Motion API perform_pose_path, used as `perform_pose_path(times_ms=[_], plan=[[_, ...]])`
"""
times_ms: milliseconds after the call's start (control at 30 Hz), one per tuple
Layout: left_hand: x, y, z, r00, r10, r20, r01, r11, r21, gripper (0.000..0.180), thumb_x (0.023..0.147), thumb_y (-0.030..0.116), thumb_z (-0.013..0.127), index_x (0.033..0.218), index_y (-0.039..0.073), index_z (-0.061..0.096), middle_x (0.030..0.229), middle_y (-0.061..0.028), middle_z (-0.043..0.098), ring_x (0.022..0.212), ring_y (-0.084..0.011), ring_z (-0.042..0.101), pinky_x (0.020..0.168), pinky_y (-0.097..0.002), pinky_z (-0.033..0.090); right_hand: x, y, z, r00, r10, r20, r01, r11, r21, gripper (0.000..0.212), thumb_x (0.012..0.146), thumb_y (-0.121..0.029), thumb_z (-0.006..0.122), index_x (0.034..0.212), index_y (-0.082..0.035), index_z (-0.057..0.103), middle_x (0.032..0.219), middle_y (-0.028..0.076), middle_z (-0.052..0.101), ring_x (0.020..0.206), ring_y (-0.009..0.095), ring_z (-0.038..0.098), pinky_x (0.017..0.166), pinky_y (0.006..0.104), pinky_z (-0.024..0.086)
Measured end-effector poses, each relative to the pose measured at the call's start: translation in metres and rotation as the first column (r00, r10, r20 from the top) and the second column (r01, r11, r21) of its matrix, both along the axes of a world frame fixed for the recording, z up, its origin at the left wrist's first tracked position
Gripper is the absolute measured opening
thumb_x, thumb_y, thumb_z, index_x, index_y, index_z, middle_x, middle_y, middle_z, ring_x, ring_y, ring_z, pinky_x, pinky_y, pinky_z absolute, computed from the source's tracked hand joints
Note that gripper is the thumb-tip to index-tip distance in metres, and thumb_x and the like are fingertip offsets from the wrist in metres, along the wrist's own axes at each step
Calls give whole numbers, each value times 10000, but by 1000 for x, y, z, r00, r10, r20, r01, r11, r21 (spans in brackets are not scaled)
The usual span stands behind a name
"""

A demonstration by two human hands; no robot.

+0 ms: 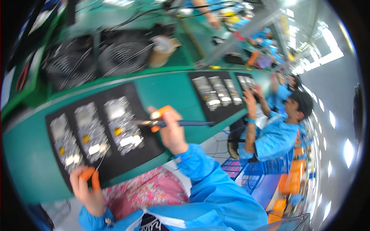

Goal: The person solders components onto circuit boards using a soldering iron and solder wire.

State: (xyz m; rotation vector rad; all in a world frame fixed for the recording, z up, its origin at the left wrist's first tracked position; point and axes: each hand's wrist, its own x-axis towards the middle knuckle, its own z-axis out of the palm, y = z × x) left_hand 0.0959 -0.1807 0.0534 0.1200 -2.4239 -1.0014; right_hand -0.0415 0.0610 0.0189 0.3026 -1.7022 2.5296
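In front of me a black mat (94, 107) carries three silver boards with small yellow patches: a left board (65, 142), a middle board (91, 133) and a right board (122, 125). My left hand (88, 188), orange covers on its fingers, is at the mat's near edge below the middle board. Its fingers pinch a thin pale metal tool (101, 162) that points up toward that board. Beside the right board, my right hand (171, 131) is closed round a dark blue pen-like tool (192, 123). Its blurred tip points left at the board; contact cannot be made out.
Two round fans with grilles (125, 57) stand behind a green ledge, near a tape roll (162, 48). Farther right, another black mat (204, 107) holds three similar boards. A co-worker in blue (275, 133) works beyond it. Blue crates (266, 169) stand beside the bench.
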Motion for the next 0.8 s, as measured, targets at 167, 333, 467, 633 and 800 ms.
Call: perform_pose_path(times_ms=[167, 333, 467, 633, 800], plan=[[-7, -5, 9, 999, 48, -11, -48, 999, 27, 225, 610, -75, 711, 782, -13, 580, 858, -131, 543, 771, -274, 560, 664, -322, 459, 6, -16, 36, 992, 40, -115, -18, 983, 183, 222, 877, -150, 445, 844, 36, 561, 764, 73, 573, 600, 122, 549, 532, 224, 441], [-4, -11, -1, 999, 39, 27, -40, 999, 33, 218, 605, -54, 723, 769, -7, 586, 847, -106, 543, 732, -254, 556, 595, -314, 449, -2, -24, 26, 919, 289, -268, -119, 851, 512, 184, 793, -118, 509, 746, 48, 574, 620, 97, 544, 527, 157, 510, 475, 264, 387], [-1, -14, -2, 998, 36, 54, -37, 999, 16, 214, 609, -56, 718, 770, -8, 585, 851, -101, 543, 737, -235, 556, 604, -301, 449, 0, -39, 27, 844, 384, -374, -95, 793, 601, 124, 744, -67, 528, 732, 47, 575, 558, 97, 512, 441, 174, 459, 420, 279, 346], [-2, -14, -6, 999, 8, 41, -9, 1000, 27, 223, 595, -41, 727, 760, 0, 581, 849, -98, 545, 738, -254, 545, 598, -324, 441, 1, -41, 27, 819, 444, -364, -125, 756, 642, 108, 737, -53, 528, 739, 47, 570, 530, 86, 482, 420, 175, 435, 397, 290, 319], [-6, -14, -10, 997, -16, 77, 17, 1000, -14, 212, 620, -41, 725, 781, -13, 590, 864, -97, 546, 747, -233, 572, 622, -289, 465, 0, -43, 29, 799, 498, -338, -165, 721, 673, 106, 740, -51, 526, 740, 45, 572, 531, 88, 481, 422, 182, 440, 396, 291, 326]])
